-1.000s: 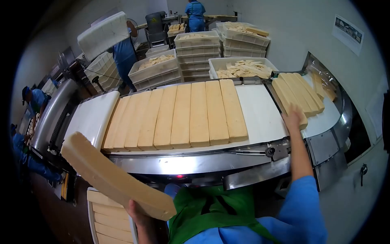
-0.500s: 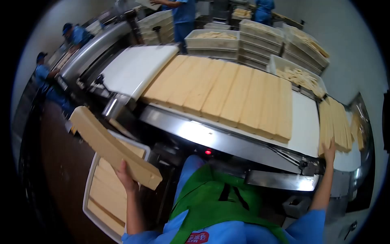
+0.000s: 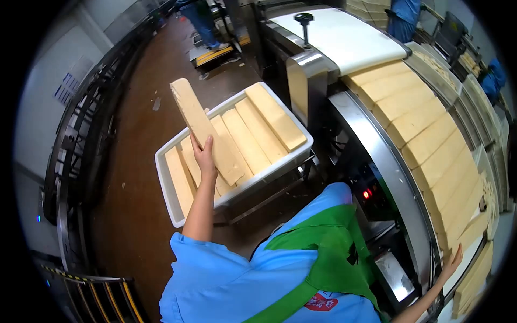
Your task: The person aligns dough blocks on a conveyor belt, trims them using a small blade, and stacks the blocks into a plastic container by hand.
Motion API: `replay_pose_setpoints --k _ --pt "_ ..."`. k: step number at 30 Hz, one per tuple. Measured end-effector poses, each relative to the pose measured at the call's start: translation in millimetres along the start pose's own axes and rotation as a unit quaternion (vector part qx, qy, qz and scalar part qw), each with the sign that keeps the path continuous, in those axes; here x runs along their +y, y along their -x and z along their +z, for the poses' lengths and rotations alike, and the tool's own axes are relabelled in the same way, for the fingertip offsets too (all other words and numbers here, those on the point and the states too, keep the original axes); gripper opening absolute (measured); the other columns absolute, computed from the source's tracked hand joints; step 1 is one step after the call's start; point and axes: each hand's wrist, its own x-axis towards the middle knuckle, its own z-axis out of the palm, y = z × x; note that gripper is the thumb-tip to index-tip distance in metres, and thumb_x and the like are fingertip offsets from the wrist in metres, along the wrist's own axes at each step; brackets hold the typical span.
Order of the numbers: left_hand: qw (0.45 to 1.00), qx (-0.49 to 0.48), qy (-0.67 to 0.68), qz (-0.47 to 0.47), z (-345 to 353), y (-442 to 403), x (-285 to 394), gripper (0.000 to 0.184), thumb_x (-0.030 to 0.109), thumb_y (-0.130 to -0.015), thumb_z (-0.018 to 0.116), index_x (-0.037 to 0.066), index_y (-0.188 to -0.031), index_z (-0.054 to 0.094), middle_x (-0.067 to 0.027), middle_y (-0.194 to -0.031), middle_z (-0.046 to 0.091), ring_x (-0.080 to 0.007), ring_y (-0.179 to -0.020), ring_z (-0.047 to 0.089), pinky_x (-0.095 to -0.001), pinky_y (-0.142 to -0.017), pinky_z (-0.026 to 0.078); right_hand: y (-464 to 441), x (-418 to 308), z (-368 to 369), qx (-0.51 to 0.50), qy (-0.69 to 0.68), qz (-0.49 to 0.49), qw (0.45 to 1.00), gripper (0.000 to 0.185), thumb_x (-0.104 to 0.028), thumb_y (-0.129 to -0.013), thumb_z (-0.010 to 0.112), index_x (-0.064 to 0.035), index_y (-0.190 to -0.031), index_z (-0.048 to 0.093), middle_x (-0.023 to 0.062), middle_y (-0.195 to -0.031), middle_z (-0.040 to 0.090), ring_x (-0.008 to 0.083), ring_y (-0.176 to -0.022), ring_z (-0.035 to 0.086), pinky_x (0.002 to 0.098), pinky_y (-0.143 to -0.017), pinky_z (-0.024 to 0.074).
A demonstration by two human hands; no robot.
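Observation:
My left hand (image 3: pixel 203 156) grips a long, pale-yellow, dough-like block (image 3: pixel 212 134), its thumb on the upper face. The block slants above a white tub (image 3: pixel 161 156) in which several similar blocks (image 3: pixel 253 134) lie side by side. Over at the lower right, my right hand (image 3: pixel 451 265) has its fingers stretched out near the end of a row of blocks (image 3: pixel 425 140) on the conveyor. A tilted block (image 3: pixel 474 230) lies at that end, close to my fingertips; whether they touch it I cannot tell.
The conveyor's metal side rail (image 3: pixel 371 140) curves along my right. A white belt (image 3: pixel 344 35) lies beyond the row, with a black knob (image 3: pixel 304 19) beside it. Stacked crates (image 3: pixel 474 107) stand behind. A person's legs (image 3: pixel 202 24) show by a yellow-edged step (image 3: pixel 215 55).
The view has swung left and down, bringing the tub into full view. My left hand still holds its block, now over the tub. My right hand is now near the row's end.

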Motion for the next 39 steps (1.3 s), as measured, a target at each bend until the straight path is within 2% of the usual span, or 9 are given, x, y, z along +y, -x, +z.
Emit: replay_pose_setpoints --k 2,8,12,14,23,26,29,36,39 --pt "0.999 0.035 -0.016 -0.031 -6.7 -3.4 1.5 0.074 0.011 -0.086 0.060 0.005 -0.146 0.018 -0.0114 -0.141 0.037 -0.0222 -0.119 0.046 -0.0317 -0.097 0.039 -6.6 16.9 4.2 0.002 0.007 -0.030 1.000 0.044 -0.021 -0.093 0.047 -0.0107 -0.136 0.044 0.0069 -0.141 0.041 0.0298 -0.134 0.026 0.0403 -0.111 0.0178" --pt "0.960 -0.010 -0.268 -0.086 10.9 -19.2 -96.5 0.083 0.030 -0.079 0.067 0.010 -0.146 0.021 -0.0222 -0.134 0.044 -0.0351 -0.118 0.047 -0.0405 -0.098 0.038 -47.7 35.6 31.6 0.111 -0.296 0.214 0.924 0.065 -0.032 -0.088 0.061 -0.0066 -0.141 0.033 0.0195 -0.138 0.040 0.0310 -0.128 0.037 0.0393 -0.106 0.0297" --pt "0.858 -0.149 -0.489 -0.044 72.6 23.9 -104.1 0.087 0.043 -0.077 0.067 0.013 -0.146 0.023 -0.0275 -0.137 0.038 -0.0423 -0.128 0.033 -0.0461 -0.107 0.026 -46.8 6.7 30.5 0.075 0.051 0.147 0.985 0.065 -0.026 -0.080 0.068 -0.0074 -0.137 0.040 0.0186 -0.135 0.043 0.0335 -0.127 0.037 0.0389 -0.106 0.0304" --pt "0.935 -0.136 -0.326 0.005 76.3 15.7 -155.2 0.088 0.030 -0.075 0.073 0.010 -0.145 0.024 -0.0244 -0.143 0.030 -0.0393 -0.131 0.030 -0.0411 -0.109 0.026 -38.8 -24.2 25.5 0.075 0.027 0.153 0.985 0.064 -0.019 -0.076 0.067 -0.0091 -0.135 0.044 0.0177 -0.135 0.044 0.0328 -0.127 0.038 0.0380 -0.106 0.0303" --pt "0.919 -0.140 -0.368 -0.028 120.1 29.6 -135.0 0.091 0.033 -0.074 0.073 0.006 -0.144 0.023 -0.0326 -0.141 0.025 -0.0453 -0.130 0.028 -0.0420 -0.107 0.028 -31.0 -116.9 1.4 0.031 -0.009 0.123 0.992 0.057 -0.017 -0.078 0.067 -0.0090 -0.131 0.049 0.0161 -0.133 0.046 0.0313 -0.126 0.040 0.0382 -0.105 0.0312" --pt "0.898 -0.157 -0.409 -0.036 110.2 25.2 -147.3 0.086 0.031 -0.076 0.072 0.007 -0.144 0.025 -0.0328 -0.141 0.024 -0.0466 -0.130 0.027 -0.0441 -0.107 0.026 -29.4 -55.7 -27.2 -0.009 -0.165 0.223 0.961 0.053 -0.020 -0.083 0.064 -0.0068 -0.132 0.048 0.0180 -0.131 0.048 0.0325 -0.124 0.044 0.0389 -0.104 0.0326" --pt "0.889 -0.158 -0.426 0.064 128.1 50.1 -101.8 0.074 0.022 -0.078 0.068 0.007 -0.141 0.031 -0.0300 -0.143 0.024 -0.0458 -0.131 0.025 -0.0462 -0.108 0.024 -3.7 64.1 -63.6 0.146 0.308 0.236 0.910 0.072 -0.032 -0.082 0.064 -0.0068 -0.141 0.031 0.0190 -0.142 0.037 0.0343 -0.131 0.034 0.0458 -0.104 0.0316" --pt "0.843 -0.354 -0.229 0.334 211.6 173.7 21.3 0.047 0.001 -0.070 0.062 0.007 -0.117 0.055 -0.0241 -0.140 0.031 -0.0420 -0.128 0.032 -0.0467 -0.105 0.027 -11.0 2.2 -106.5 0.082 0.339 0.416 0.840 0.073 -0.045 -0.069 0.067 -0.0084 -0.127 0.043 0.0150 -0.129 0.045 0.0304 -0.123 0.040 0.0581 -0.091 0.0402" --pt "0.798 -0.449 -0.132 0.378 250.0 218.6 44.9 0.049 0.002 -0.066 0.066 0.012 -0.114 0.059 -0.0217 -0.136 0.037 -0.0394 -0.120 0.039 -0.0459 -0.099 0.032 -14.5 -4.1 -101.2 0.094 0.331 0.384 0.857 0.067 -0.031 -0.067 0.070 -0.0011 -0.120 0.043 0.0150 -0.123 0.047 0.0329 -0.119 0.041 0.0536 -0.089 0.0426"
